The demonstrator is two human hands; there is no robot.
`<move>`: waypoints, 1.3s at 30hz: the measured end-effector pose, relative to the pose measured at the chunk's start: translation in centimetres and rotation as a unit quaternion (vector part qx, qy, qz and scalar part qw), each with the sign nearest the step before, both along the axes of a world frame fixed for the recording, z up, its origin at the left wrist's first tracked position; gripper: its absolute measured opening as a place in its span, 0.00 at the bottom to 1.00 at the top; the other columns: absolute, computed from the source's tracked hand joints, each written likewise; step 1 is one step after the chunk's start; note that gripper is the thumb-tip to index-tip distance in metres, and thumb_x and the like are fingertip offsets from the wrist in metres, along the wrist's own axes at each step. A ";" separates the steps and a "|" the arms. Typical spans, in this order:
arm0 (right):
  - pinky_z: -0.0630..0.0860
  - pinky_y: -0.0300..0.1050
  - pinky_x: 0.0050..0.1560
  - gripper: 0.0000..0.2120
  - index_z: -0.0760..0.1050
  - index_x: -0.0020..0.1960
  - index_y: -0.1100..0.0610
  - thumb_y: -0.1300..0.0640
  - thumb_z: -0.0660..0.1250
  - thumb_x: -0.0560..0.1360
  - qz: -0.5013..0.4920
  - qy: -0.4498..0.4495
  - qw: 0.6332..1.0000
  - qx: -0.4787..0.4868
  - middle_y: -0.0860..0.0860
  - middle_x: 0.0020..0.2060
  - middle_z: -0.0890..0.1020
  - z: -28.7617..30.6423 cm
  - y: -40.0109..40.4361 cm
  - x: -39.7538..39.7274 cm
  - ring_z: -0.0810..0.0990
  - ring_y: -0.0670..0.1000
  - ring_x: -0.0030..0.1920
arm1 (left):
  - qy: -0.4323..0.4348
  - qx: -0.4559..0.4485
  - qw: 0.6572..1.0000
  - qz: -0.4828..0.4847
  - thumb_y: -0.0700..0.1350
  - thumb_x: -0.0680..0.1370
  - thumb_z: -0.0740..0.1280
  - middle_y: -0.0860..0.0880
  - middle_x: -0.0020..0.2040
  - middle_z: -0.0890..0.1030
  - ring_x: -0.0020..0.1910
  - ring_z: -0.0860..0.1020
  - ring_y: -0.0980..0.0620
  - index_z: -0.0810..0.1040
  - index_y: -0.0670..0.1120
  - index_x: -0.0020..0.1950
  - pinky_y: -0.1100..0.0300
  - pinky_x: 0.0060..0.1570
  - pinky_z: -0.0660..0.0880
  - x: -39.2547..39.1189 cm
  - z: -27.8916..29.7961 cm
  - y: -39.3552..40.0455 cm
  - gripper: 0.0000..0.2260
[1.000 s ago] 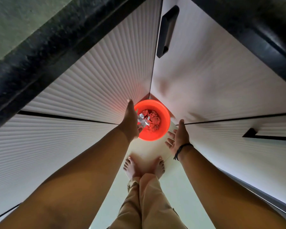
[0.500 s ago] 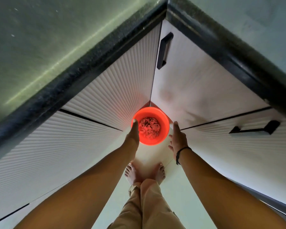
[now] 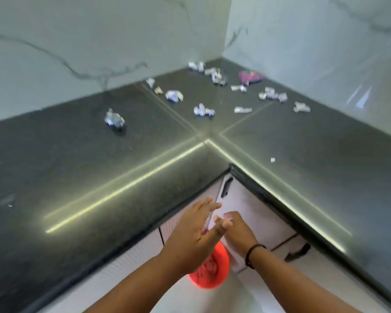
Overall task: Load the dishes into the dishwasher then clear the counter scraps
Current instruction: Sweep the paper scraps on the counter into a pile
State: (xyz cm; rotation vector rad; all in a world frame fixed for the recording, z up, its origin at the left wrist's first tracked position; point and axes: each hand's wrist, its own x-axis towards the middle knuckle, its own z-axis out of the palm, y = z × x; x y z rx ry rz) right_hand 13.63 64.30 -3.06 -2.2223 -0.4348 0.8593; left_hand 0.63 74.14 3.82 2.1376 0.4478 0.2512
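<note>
From the head view we look down on a dark L-shaped tabletop (image 3: 81,168) set into a marble-walled corner. Our left hand (image 3: 195,236) and right hand (image 3: 236,233) meet in front of the tabletop's inner corner, below its front edge, fingertips touching. Left grip is released, fingers straight and spread, holding nothing. Right grip looks loose too, fingers lightly bent with nothing in them that we can make out; there is motion blur here. A dark band (image 3: 254,254) sits on the right wrist.

The scraps are all up on the tabletop, well apart from both grips. One crumpled scrap (image 3: 114,119) lies alone toward the left back edge. A scattering of paper scraps (image 3: 203,110) runs from the middle seam into the back corner, and a pink-purple wrapper (image 3: 249,77) sits near that corner by the right wall. One tiny white bit (image 3: 272,159) lies on the right wing near the front edge.

Directly beneath our hands, on the floor, stands the orange bin (image 3: 212,272), partly hidden by the left wrist, with scraps inside. White cabinet fronts (image 3: 253,213) with black handles close in behind it.
</note>
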 end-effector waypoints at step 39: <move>0.37 0.54 0.76 0.62 0.34 0.76 0.63 0.17 0.40 0.62 0.017 -0.281 0.944 -0.171 0.60 0.76 0.38 6.9 11.7 21.7 0.36 0.59 0.76 | 0.235 0.200 0.870 0.385 0.74 0.70 0.55 0.41 0.78 0.42 0.77 0.46 0.39 0.41 0.47 0.78 0.42 0.74 0.49 11.1 0.5 30.7 0.48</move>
